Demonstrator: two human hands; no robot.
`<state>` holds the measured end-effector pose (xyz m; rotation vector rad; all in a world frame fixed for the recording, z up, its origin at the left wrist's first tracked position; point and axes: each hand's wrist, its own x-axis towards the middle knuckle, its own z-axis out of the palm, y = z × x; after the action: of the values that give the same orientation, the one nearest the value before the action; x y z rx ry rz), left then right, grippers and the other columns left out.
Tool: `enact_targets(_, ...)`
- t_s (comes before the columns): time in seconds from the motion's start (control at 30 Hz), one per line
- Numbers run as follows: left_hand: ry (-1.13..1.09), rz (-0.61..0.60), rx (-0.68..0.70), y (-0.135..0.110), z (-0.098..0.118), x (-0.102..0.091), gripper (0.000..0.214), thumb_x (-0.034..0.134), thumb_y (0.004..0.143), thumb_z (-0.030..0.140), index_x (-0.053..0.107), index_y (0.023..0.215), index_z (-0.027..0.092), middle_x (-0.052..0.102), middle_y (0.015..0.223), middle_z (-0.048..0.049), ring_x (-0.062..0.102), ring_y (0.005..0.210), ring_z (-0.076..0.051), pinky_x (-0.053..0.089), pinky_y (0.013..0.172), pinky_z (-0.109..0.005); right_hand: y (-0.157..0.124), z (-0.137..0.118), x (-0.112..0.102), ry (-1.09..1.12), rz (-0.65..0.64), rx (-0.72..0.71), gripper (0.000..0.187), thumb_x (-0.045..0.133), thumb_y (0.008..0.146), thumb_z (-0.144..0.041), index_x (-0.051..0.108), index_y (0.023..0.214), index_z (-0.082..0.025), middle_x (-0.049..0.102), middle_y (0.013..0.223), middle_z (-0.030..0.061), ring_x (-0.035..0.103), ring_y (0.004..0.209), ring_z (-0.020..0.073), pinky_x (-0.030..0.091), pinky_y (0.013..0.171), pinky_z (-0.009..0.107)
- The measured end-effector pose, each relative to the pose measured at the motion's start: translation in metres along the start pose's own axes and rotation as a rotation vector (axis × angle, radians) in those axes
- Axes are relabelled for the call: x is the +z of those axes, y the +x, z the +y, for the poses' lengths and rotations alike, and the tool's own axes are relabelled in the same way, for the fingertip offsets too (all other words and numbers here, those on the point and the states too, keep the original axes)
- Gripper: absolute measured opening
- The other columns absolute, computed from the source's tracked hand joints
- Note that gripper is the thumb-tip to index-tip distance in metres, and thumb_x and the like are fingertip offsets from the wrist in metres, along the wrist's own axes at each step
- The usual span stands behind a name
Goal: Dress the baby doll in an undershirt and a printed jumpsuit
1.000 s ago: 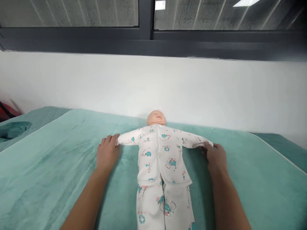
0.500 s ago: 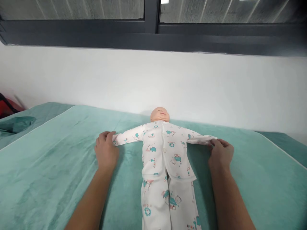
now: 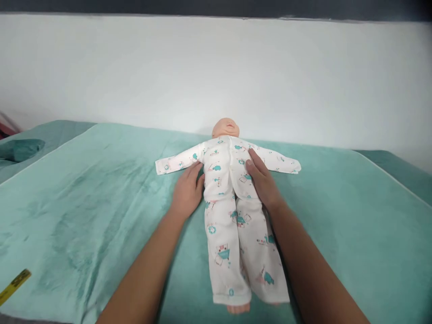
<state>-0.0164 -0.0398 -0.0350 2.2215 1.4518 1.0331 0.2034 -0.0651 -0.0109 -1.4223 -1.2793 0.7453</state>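
Note:
A baby doll point(image 3: 225, 128) lies on its back on a teal blanket point(image 3: 84, 202), dressed in white printed pyjamas point(image 3: 232, 211), its sleeves spread to both sides. My left hand point(image 3: 186, 191) lies against the doll's left side at the torso, fingers stretched out towards the armpit. My right hand point(image 3: 263, 182) rests flat on the doll's chest and right side, fingers extended. Neither hand holds anything. A bare foot shows below the trouser legs.
A white wall point(image 3: 216, 76) rises right behind the doll's head. A dark teal bundle of cloth point(image 3: 20, 149) lies at the far left. A yellow strip point(image 3: 14, 284) shows at the lower left edge of the blanket.
Both hands have left the sleeve ends and moved inward to the doll's torso. The view has tilted down, so the window is out of sight and the doll's legs show.

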Motion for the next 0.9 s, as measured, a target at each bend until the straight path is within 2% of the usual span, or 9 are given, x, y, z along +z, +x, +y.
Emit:
enact_targets(0.1, -0.250, -0.017, -0.073, -0.026, 0.018, 0.003, 0.041, 0.036, 0.097, 0.027, 0.052, 0.135, 0.020, 0.059, 0.137, -0.0075, 0.055, 0.124, -0.022, 0.043, 0.107, -0.042, -0.038, 0.005, -0.003, -0.029, -0.031, 0.005, 0.073, 0.048, 0.091, -0.058, 0.024, 0.154, -0.029, 0.015, 0.163, -0.0017, 0.012, 0.150, 0.0182, 0.009, 0.123, 0.042)
enact_targets(0.2, -0.395, 0.006, -0.160, -0.062, 0.035, 0.002, 0.040, 0.039, 0.096, 0.026, 0.052, 0.134, 0.022, 0.061, 0.134, -0.0066, 0.058, 0.120, -0.021, 0.044, 0.105, -0.041, -0.091, 0.006, -0.008, -0.049, -0.078, 0.018, 0.076, 0.046, 0.093, -0.058, 0.013, 0.156, -0.030, 0.012, 0.163, -0.0019, 0.011, 0.150, 0.0184, 0.009, 0.123, 0.042)
enact_targets(0.27, -0.451, -0.002, -0.190, -0.091, 0.044, -0.004, 0.040, 0.042, 0.095, 0.026, 0.053, 0.134, 0.023, 0.060, 0.134, -0.0065, 0.058, 0.119, -0.021, 0.044, 0.105, -0.041, -0.131, 0.006, -0.012, -0.073, -0.085, 0.039, 0.072, 0.045, 0.094, -0.055, 0.017, 0.156, -0.030, 0.018, 0.163, -0.0001, 0.016, 0.150, 0.0202, 0.012, 0.123, 0.044)
enact_targets(0.37, -0.483, -0.025, -0.180, -0.139, 0.052, -0.020, 0.042, 0.045, 0.091, 0.019, 0.054, 0.131, 0.024, 0.060, 0.132, -0.0069, 0.057, 0.118, -0.021, 0.043, 0.106, -0.041, -0.193, 0.006, -0.018, -0.085, -0.064, 0.016, 0.060, 0.046, 0.096, -0.048, 0.033, 0.151, -0.030, 0.030, 0.159, 0.0032, 0.026, 0.147, 0.0236, 0.021, 0.121, 0.048)
enact_targets(0.47, -0.461, -0.108, -0.108, -0.178, 0.063, -0.033, 0.062, 0.047, 0.076, 0.003, 0.051, 0.133, 0.028, 0.057, 0.130, -0.0061, 0.056, 0.117, -0.020, 0.043, 0.106, -0.041, -0.238, 0.009, -0.019, -0.123, -0.028, -0.130, 0.051, 0.052, 0.094, -0.038, 0.044, 0.144, -0.032, 0.032, 0.158, 0.0053, 0.032, 0.144, 0.0270, 0.031, 0.116, 0.052)
enact_targets(0.57, -0.343, -0.118, -0.057, -0.200, 0.078, -0.034, 0.069, 0.055, 0.075, 0.005, 0.046, 0.138, 0.032, 0.055, 0.129, -0.0070, 0.054, 0.117, -0.023, 0.045, 0.103, -0.044, -0.253, 0.009, -0.011, -0.255, 0.015, -0.261, 0.044, 0.058, 0.090, -0.030, 0.053, 0.133, -0.030, 0.034, 0.155, 0.0075, 0.036, 0.141, 0.0302, 0.039, 0.110, 0.056)
enact_targets(0.67, -0.149, -0.082, 0.020, -0.203, 0.090, -0.025, 0.067, 0.064, 0.079, 0.017, 0.045, 0.141, 0.035, 0.058, 0.117, -0.0075, 0.055, 0.108, -0.025, 0.047, 0.096, -0.047, -0.247, 0.005, 0.000, -0.339, 0.074, -0.338, 0.035, 0.058, 0.088, -0.025, 0.059, 0.123, -0.028, 0.036, 0.153, 0.0089, 0.039, 0.138, 0.0308, 0.045, 0.105, 0.056)
enact_targets(0.8, 0.028, 0.025, 0.114, -0.201, 0.097, -0.014, 0.061, 0.057, 0.086, 0.019, 0.044, 0.144, 0.035, 0.058, 0.094, -0.0054, 0.056, 0.088, -0.022, 0.049, 0.086, -0.044, -0.234, -0.005, 0.006, -0.407, 0.098, -0.400, 0.021, 0.056, 0.088, -0.021, 0.063, 0.106, -0.027, 0.037, 0.152, 0.0070, 0.039, 0.137, 0.0309, 0.045, 0.104, 0.056)
enact_targets(0.9, 0.051, 0.110, 0.132, -0.203, 0.095, -0.010, 0.058, 0.054, 0.088, 0.017, 0.045, 0.143, 0.033, 0.056, 0.091, -0.0055, 0.055, 0.083, -0.020, 0.050, 0.078, -0.039, -0.232, -0.011, 0.005, -0.443, 0.098, -0.426, 0.010, 0.056, 0.086, -0.019, 0.061, 0.093, -0.025, 0.040, 0.150, 0.0067, 0.039, 0.137, 0.0315, 0.045, 0.104, 0.057)
